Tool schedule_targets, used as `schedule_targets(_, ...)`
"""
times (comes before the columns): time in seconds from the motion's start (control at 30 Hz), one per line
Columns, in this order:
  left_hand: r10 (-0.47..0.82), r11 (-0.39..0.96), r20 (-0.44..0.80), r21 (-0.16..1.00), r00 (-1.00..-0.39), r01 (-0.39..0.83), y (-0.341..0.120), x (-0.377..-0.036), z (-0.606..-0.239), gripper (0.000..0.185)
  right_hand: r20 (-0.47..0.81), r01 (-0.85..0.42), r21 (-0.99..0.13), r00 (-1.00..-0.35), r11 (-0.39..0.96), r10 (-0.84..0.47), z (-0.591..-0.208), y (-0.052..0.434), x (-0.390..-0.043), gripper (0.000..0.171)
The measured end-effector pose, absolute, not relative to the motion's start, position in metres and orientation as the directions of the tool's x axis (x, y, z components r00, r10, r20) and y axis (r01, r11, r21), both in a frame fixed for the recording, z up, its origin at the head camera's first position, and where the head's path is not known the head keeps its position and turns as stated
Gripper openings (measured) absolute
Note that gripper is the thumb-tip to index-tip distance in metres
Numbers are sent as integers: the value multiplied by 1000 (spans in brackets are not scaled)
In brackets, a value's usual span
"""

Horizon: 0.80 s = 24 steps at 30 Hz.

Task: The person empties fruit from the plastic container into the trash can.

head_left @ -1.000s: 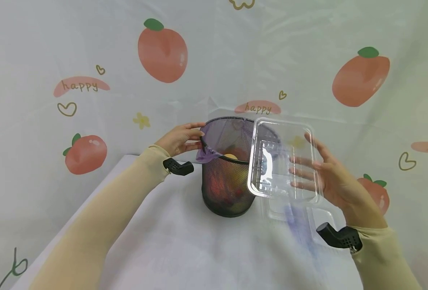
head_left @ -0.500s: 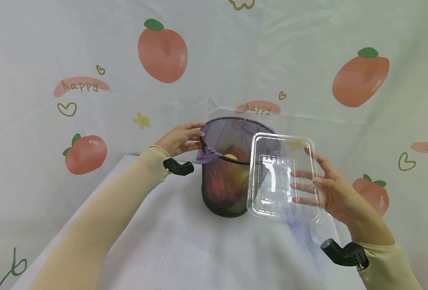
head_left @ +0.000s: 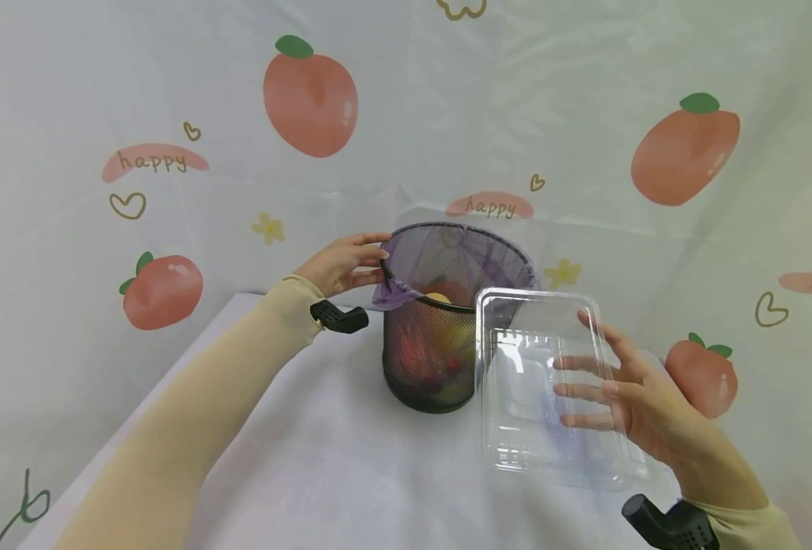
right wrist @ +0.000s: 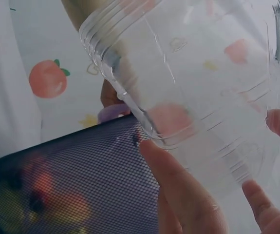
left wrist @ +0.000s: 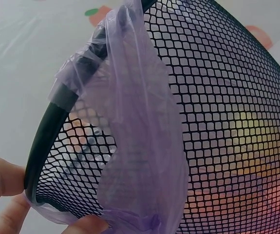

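Observation:
A black mesh wastebasket (head_left: 422, 359) stands on the white surface, with a thin purple plastic bag (left wrist: 144, 141) folded over part of its rim. Red and yellow shapes show dimly through the mesh. My left hand (head_left: 340, 263) holds the basket's rim at its left side, thumb and fingers to either side of it. To the right, my right hand (head_left: 660, 416) holds a clear plastic food container (head_left: 525, 382) by its right side. Its fingers show through the clear plastic, and the container overlaps the basket's right front in the head view.
A white cloth-like surface (head_left: 337, 466) lies under the basket. Behind it hangs a white sheet printed with peaches (head_left: 309, 103) and the word "happy". A black wrist camera (head_left: 337, 315) sits on the left wrist, another (head_left: 670, 523) on the right.
My right hand has lowered the clear container, bringing more of the basket's right rim into sight. The left hand stays on the rim, and the basket has not moved.

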State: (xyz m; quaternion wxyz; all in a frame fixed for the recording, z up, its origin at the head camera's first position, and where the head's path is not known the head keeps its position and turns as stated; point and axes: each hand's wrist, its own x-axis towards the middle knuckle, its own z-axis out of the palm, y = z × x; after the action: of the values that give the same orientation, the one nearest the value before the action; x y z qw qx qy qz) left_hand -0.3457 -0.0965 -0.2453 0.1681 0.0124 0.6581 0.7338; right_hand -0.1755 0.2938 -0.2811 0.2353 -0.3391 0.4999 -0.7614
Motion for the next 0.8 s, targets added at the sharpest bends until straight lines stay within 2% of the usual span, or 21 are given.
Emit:
schedule_targets(0.2, 263, -70, -203, 971, -943, -229, -97, -346, -246, 48, 257, 12, -938, -645, -346, -720, -290, 294, -169, 74)
schedule_targets(0.5, 264, -56, -197, 974, -944, -218, -98, -345, -245, 49, 193, -1, -965, -674, -260, -713, -306, 291, -161, 74)
schedule_targets(0.8, 275, -54, -202, 973, -940, -225, -97, -344, -243, 51, 121, 68, -971, -684, -228, -719, -331, 284, -155, 71)
